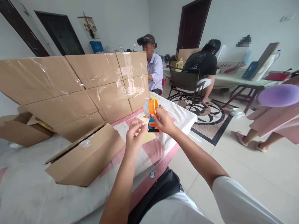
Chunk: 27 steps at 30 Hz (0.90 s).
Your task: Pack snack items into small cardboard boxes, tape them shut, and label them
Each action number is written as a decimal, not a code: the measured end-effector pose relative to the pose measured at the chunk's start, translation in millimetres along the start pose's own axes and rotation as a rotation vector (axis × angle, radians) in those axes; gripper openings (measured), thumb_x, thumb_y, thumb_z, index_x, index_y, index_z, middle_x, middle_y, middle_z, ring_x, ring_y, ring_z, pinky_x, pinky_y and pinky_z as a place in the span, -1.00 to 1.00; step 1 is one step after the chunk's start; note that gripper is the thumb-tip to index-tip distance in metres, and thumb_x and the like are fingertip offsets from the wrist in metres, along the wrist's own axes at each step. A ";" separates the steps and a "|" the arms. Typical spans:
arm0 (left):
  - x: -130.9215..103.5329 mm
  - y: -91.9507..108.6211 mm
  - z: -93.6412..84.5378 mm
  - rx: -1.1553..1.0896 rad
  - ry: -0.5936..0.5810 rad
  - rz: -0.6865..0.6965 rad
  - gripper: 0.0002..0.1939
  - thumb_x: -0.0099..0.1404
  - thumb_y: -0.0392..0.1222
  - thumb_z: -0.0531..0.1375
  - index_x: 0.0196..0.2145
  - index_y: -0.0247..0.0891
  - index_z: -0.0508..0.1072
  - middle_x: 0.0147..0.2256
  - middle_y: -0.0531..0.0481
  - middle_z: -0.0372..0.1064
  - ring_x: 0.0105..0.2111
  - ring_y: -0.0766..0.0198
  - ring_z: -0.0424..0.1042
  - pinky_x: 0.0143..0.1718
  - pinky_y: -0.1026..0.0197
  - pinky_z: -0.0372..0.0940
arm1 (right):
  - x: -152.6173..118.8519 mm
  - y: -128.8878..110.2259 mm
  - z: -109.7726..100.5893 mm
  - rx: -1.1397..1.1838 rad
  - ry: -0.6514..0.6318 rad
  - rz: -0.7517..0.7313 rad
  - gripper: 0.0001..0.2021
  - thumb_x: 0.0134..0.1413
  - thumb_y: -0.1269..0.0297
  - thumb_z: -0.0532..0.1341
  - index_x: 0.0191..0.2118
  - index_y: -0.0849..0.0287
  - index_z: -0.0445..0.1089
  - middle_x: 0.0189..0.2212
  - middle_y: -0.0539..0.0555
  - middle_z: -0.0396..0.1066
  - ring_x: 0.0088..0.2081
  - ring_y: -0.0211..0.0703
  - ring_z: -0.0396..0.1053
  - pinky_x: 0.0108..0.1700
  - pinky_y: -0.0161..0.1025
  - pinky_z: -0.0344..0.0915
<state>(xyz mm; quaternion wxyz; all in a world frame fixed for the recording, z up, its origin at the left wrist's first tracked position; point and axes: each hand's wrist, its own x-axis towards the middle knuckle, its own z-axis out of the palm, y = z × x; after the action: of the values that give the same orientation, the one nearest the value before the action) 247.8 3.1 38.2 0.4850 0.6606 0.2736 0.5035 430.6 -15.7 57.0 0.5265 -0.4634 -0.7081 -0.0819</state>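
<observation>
Pale walls (126, 25) stand around a worktop (184, 115) spread with white and pink cloth. Raised above it is an orange-cored tape roll (153, 107); take it as the clock's centre, with twelve at the top of the view. The right hand (164, 119) grips it from four o'clock, fingers closed on its rim. At seven, the left hand (136, 132) is near the roll, thumb and fingers narrowed almost together; whether they pinch anything is too small to tell.

Just below, at six, is a blue and orange object (154, 126), partly hidden, with a yellow sheet (147, 137) close beneath. Farther out, at eight, a cardboard box (86, 155) sits tilted on the cloth. Between nine and ten rises a wall of taped cartons (93, 84). At twelve is a person in a light shirt (156, 67); toward two, another in black (198, 65) sits on a chair (183, 77). A purple balloon (279, 95) shows at three.
</observation>
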 end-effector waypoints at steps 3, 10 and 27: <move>-6.6 0.7 5.8 -0.074 -0.083 -0.101 -0.70 0.32 0.09 0.27 -0.30 -0.22 0.54 -0.42 0.01 0.41 -0.33 0.25 0.42 -0.20 0.20 0.30 | -5.1 11.4 4.2 -0.010 0.065 0.120 -0.61 0.42 0.00 0.04 -0.45 0.06 0.16 -0.52 0.00 0.22 -0.43 -0.11 0.16 -0.13 -0.04 0.22; -20.5 -10.9 26.9 -0.191 -0.179 -0.288 -0.58 0.21 0.15 0.32 -0.23 -0.30 0.50 -0.57 0.08 0.33 -0.54 0.33 0.30 -0.44 0.26 0.25 | -14.3 23.2 17.1 0.094 0.208 0.429 -0.58 0.36 -0.08 0.08 -0.47 0.07 0.19 -0.54 -0.01 0.30 -0.47 -0.17 0.20 -0.34 -0.17 0.15; -30.9 -38.2 30.8 -0.201 -0.171 -0.341 -0.64 0.28 0.11 0.29 -0.28 -0.29 0.58 -0.57 0.10 0.29 -0.53 0.35 0.23 -0.42 0.26 0.19 | -26.4 25.2 27.7 0.453 0.356 0.763 -0.57 0.20 -0.16 0.20 -0.45 0.09 0.23 -0.55 -0.04 0.28 -0.46 -0.21 0.25 -0.37 -0.25 0.23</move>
<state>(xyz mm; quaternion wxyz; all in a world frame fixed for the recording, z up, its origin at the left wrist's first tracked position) 270.7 -19.9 -9.9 0.6481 0.5934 0.2874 0.3810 431.2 0.0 14.0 0.7199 -0.5426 -0.3861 0.1955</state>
